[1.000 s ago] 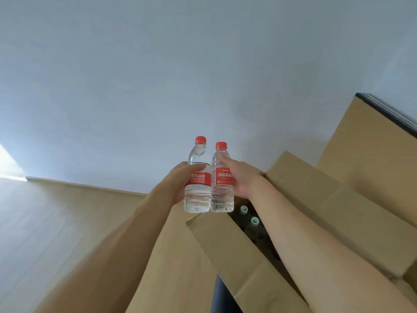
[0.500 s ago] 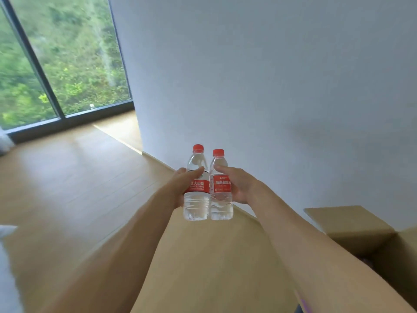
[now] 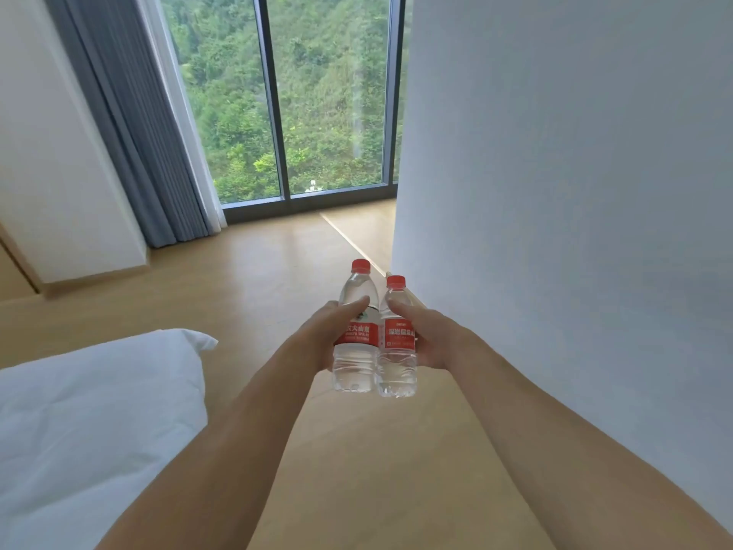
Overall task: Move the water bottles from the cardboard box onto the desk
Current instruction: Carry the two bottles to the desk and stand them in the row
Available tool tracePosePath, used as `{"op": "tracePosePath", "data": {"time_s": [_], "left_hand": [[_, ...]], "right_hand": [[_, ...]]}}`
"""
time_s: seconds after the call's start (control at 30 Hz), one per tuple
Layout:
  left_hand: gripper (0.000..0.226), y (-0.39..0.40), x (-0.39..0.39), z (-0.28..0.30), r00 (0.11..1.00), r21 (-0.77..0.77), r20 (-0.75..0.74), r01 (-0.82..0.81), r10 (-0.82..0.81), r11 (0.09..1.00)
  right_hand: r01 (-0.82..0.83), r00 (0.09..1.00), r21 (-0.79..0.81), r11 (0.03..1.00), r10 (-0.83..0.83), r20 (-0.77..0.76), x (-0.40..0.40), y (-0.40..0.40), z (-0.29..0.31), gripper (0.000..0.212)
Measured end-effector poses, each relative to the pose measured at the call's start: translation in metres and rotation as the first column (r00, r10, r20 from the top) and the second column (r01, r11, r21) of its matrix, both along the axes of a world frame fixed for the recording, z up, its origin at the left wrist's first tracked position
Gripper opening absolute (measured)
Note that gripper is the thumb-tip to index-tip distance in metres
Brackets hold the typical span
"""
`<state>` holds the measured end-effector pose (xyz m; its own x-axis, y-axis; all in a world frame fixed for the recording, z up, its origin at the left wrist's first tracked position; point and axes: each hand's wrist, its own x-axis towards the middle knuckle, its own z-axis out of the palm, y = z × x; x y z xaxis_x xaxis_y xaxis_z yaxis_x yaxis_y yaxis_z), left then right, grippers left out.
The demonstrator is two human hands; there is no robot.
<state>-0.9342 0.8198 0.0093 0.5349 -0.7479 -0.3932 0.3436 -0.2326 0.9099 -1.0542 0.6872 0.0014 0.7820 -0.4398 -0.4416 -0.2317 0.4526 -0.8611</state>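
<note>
Two clear water bottles with red caps and red labels stand upright side by side in the air in front of me. My left hand grips the left bottle around its label, thumb across the shoulder. My right hand grips the right bottle the same way. The bottles touch each other. Neither the cardboard box nor a desk is in view.
A white wall runs close along the right. A white pillow or duvet lies at the lower left. Wooden floor stretches ahead to a tall window with grey curtains at its left.
My view has swung left, away from the cardboard box, which has left the frame. The window, curtains and white bedding have come into view. Both hands still hold their bottles together.
</note>
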Motion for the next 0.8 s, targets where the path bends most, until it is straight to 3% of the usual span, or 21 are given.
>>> {"op": "tracePosePath", "data": {"time_s": [0.17, 0.4, 0.6, 0.8], "left_hand": [[0.048, 0.030, 0.057, -0.005, 0.993, 0.045, 0.032, -0.118, 0.117, 0.992], [0.045, 0.039, 0.129, -0.016, 0.969, 0.060, 0.008, -0.247, 0.247, 0.967], [0.047, 0.004, 0.205, -0.025, 0.927, 0.046, -0.087, -0.362, 0.364, 0.931], [0.053, -0.049, 0.281, -0.022, 0.887, 0.052, -0.148, -0.435, 0.438, 0.899]], "right_hand": [[-0.145, 0.982, -0.086, 0.986, 0.133, -0.133, 0.071, 0.014, -0.001, 0.057], [-0.295, 0.952, -0.045, 0.954, 0.289, -0.101, 0.167, 0.007, -0.016, 0.051], [-0.441, 0.892, 0.029, 0.897, 0.441, -0.095, 0.263, -0.030, -0.026, 0.054], [-0.520, 0.845, -0.005, 0.854, 0.513, -0.151, 0.350, -0.091, -0.013, 0.053]]}}
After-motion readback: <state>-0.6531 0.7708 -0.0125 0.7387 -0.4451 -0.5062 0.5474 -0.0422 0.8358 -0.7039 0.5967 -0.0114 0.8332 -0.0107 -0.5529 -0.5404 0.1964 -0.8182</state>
